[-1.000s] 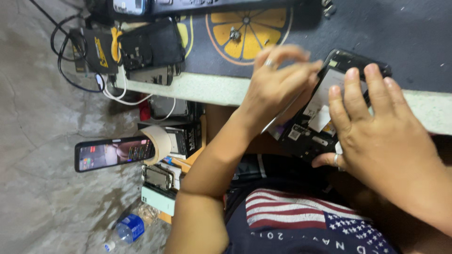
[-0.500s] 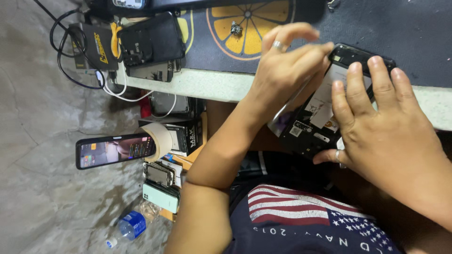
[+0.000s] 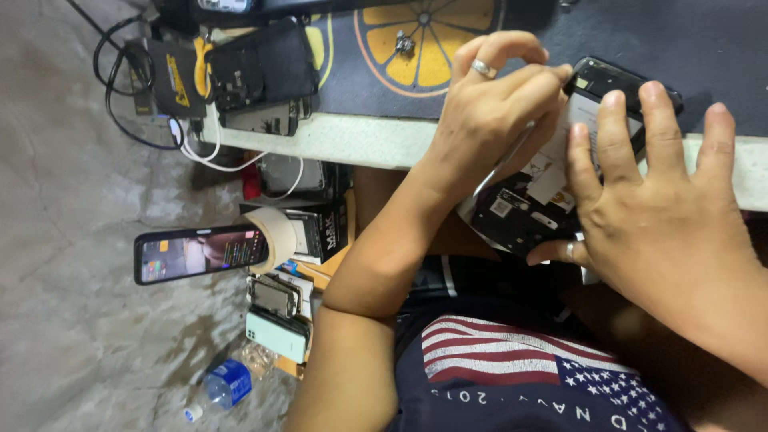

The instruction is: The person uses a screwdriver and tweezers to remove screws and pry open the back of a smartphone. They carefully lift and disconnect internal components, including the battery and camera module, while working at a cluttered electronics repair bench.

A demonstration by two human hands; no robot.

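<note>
Since the earlier frames the left hand (image 3: 496,104) has slid up and further over the opened phone (image 3: 552,180), its ringed finger now raised above the dark mat (image 3: 640,40); the right hand (image 3: 656,216) has barely shifted.

Left fingers are bunched and pinched down at the phone's upper part, though what they pinch is hidden beneath them. Right hand lies spread, 4 fingers flat across the phone's pale inner panel and the thumb hooked under its lower edge, so it grips the phone.

Around them: an orange-slice print (image 3: 424,40) on the mat, a stack of dark phone parts (image 3: 256,72) at the table's (image 3: 352,140) left end, white cables (image 3: 216,156), a lit phone (image 3: 200,252) propped below on a tape roll (image 3: 276,236), and a bottle (image 3: 224,384) on the floor.

Both hands cover most of the phone, leaving only its circuit end and top corner clear. It overhangs the table edge, long axis running diagonally from lower left to upper right.
</note>
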